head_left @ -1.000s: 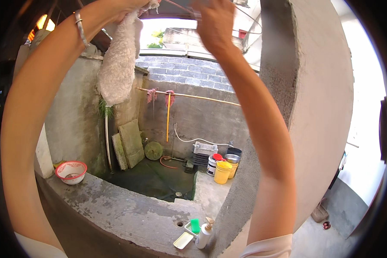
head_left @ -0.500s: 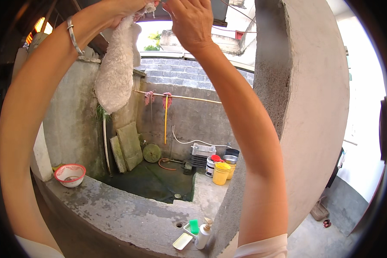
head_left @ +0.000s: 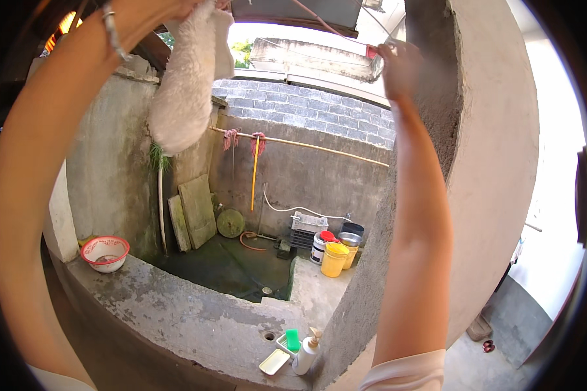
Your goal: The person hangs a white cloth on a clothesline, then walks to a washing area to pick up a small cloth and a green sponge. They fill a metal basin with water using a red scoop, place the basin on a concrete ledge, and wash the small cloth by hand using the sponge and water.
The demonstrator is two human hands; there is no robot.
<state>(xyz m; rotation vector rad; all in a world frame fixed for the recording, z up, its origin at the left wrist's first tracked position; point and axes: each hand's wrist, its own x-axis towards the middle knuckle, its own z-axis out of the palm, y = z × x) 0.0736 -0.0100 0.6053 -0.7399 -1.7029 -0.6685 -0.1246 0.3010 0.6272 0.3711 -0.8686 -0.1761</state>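
As it hangs, the fabric (head_left: 184, 88) looks off-white — shaggy; round-ended.

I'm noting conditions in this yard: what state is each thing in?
Left hand: gripping fluffy cloth, partly out of frame
Fluffy cloth: hanging
Right hand: raised, blurred; grip unclear
Enamel basin: upright
Pump bottle: upright
Cream tray: lying flat
Front yellow bucket: upright
Yellow-handled mop: hanging
Stone slabs: leaning
Round green disc: standing on edge

The cloth (head_left: 182, 91) up there is off-white. At the left end of the mottled grey ledge (head_left: 176, 305), the basin (head_left: 107, 266) is white, red-rimmed and red-patterned; at the right end, the sponge (head_left: 292, 340) is vivid green.
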